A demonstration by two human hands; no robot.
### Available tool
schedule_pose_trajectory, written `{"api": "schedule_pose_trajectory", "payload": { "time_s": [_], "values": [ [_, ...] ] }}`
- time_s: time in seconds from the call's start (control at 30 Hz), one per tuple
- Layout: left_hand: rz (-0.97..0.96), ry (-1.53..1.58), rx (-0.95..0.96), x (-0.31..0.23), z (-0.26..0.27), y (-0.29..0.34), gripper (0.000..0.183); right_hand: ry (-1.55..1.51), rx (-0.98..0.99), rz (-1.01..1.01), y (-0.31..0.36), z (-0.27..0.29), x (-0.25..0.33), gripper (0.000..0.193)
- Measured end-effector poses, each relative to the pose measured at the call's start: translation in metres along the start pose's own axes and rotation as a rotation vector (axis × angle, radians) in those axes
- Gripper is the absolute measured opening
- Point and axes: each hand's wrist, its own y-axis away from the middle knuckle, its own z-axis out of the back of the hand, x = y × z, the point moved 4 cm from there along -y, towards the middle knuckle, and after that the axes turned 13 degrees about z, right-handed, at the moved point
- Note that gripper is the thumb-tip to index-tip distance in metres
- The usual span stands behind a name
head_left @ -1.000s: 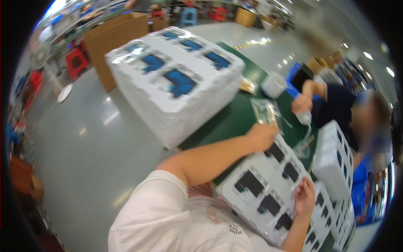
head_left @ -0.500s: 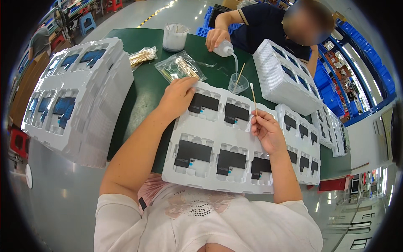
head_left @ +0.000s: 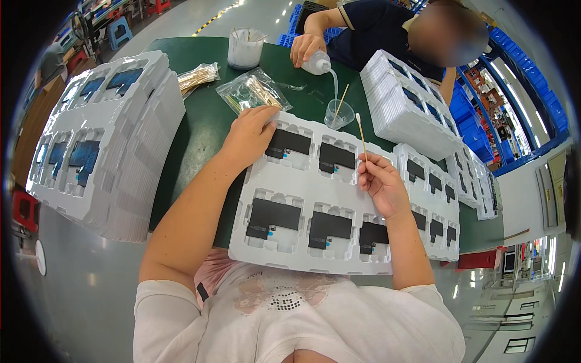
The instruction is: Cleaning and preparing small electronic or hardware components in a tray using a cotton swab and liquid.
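Note:
A white plastic tray (head_left: 272, 178) lies in front of me, slightly turned. Flat black parts (head_left: 330, 230) with small blue tabs sit in its pockets. My left hand (head_left: 249, 138) grips the tray's far left corner, fingers closed over the rim. Between thumb and fingertips, my right hand (head_left: 384, 184) pinches a cotton swab (head_left: 361, 136), its white tip pointing up and away from me. That hand hovers over the right part of the tray, its forearm covering some pockets. Just beyond the tray stands a clear plastic cup (head_left: 346, 118) with a stick leaning in it.
A co-worker's hand (head_left: 307, 48) tilts a squeeze bottle (head_left: 317, 63), its bent spout over the cup. Tall tray stacks rise at left (head_left: 130, 163) and far right (head_left: 399, 118); more trays (head_left: 426, 163) lie right. Bagged swabs (head_left: 257, 91) and a tub of sticks (head_left: 245, 51) stand behind.
The whole view has shifted slightly, so things appear a little further left and up. Both my hands keep their holds, and the co-worker's bottle stays tilted by the cup.

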Motion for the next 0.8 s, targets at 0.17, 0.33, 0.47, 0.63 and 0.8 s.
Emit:
{"api": "schedule_pose_trajectory", "payload": {
  "time_s": [0.17,0.33,0.47,0.63,0.8],
  "values": [
    [-0.016,-0.018,-0.003,0.003,0.001,0.004,0.035,-0.001,-0.003,-0.007,0.004,-0.003,-0.002,0.021],
    [-0.062,0.004,-0.044,0.008,-0.006,-0.006,0.032,0.053,-0.030,0.008,0.004,0.007,-0.009,0.022],
    [-0.042,0.094,0.035,0.016,-0.010,-0.015,0.033,0.032,-0.049,0.042,0.003,0.004,0.006,0.024],
    [-0.069,-0.071,-0.071,0.024,-0.010,-0.023,0.032,0.134,-0.168,0.171,0.053,-0.025,0.047,0.025],
    [-0.133,-0.084,-0.117,0.017,-0.021,-0.018,0.033,0.117,-0.238,0.067,0.113,-0.026,0.031,0.025]
  ]
}}
